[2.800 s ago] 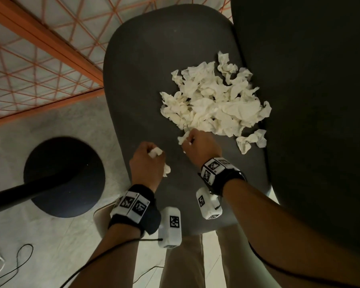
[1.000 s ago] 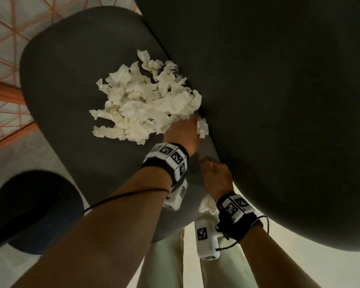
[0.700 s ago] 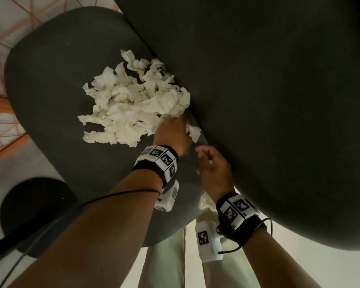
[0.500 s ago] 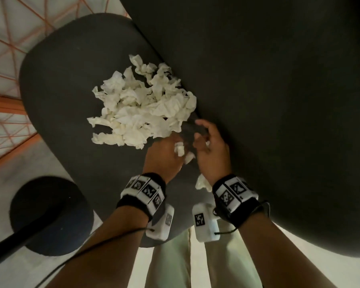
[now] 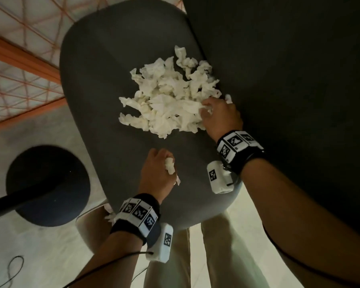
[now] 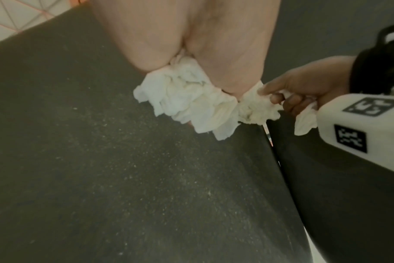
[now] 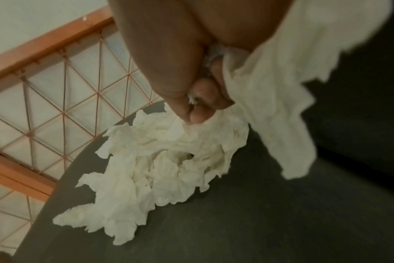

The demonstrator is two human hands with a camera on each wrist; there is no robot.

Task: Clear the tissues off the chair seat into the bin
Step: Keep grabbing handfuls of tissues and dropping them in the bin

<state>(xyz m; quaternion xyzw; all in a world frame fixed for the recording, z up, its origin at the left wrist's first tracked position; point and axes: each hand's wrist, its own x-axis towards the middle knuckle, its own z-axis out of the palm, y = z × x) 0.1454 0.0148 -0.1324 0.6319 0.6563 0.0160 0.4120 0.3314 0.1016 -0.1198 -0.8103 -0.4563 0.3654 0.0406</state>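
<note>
A pile of crumpled white tissues (image 5: 168, 100) lies on the dark grey chair seat (image 5: 104, 59). My right hand (image 5: 208, 107) is at the pile's right edge, beside the backrest (image 5: 289, 69). It grips tissues (image 7: 277, 85), and one hangs from its fingers. My left hand (image 5: 164, 161) is nearer the seat's front edge, closed round a wad of tissue (image 6: 187, 101). In the left wrist view the right hand (image 6: 279, 97) pinches tissue just beyond that wad. A tan bin (image 5: 89, 225) shows partly under the seat's front left edge, with tissue at its rim.
A black round base (image 5: 48, 183) with a dark pole stands on the pale floor to the left. An orange wire-grid frame (image 5: 19, 69) runs behind the seat. A thin cable (image 5: 10, 269) lies at the bottom left. My legs stand below the seat.
The hands, close together by the backrest half a second ago, have parted. My left hand drew back toward the seat's front with a wad; my right reached into the pile's right edge.
</note>
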